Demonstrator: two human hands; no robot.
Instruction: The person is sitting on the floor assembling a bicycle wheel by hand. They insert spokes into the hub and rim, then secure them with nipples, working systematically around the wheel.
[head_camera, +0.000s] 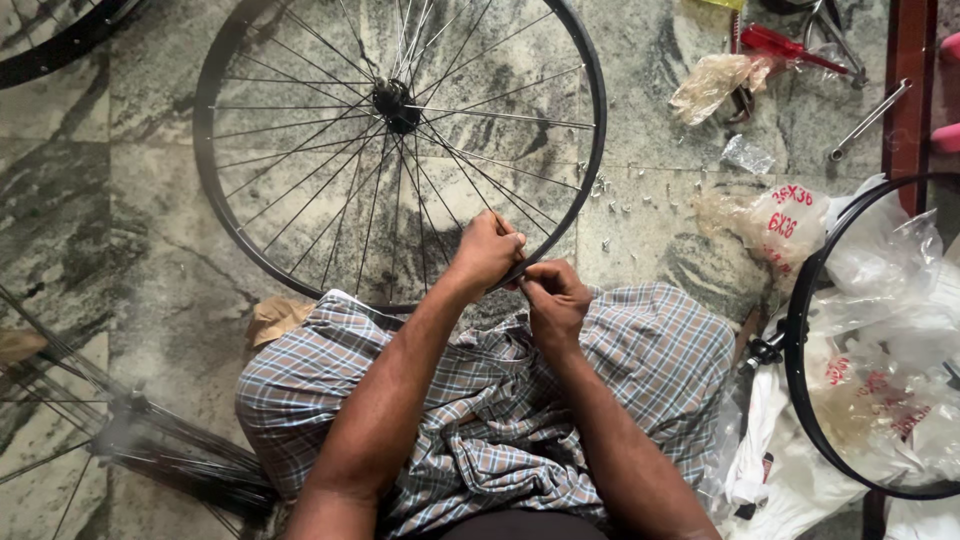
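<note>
Left hand (487, 250) clenched on rim of spoked wheel (300, 260); right hand (553, 300) pinches the rim edge just beside it.

place: prob. bike repair workshop | evid: spoked wheels (400, 150) on stone floor (130, 200), loose spokes (60, 400), tools (790, 45)

Black spoked bicycle wheel with thin metal spokes (400, 150) flat on grey-green marble floor (120, 200), near rim against lap in blue-grey checked cloth (650, 350). Left hand (487, 250) clasps rim at near edge, fingers curled over it. Right hand (553, 298) just beside, fingertips pinched at rim, touching left. Small silver spoke nipples (615, 200) scattered beside rim. Second black rim (800, 340) at right over clear plastic bags (890, 300). Red-handled tool (785, 45) at top.
</note>
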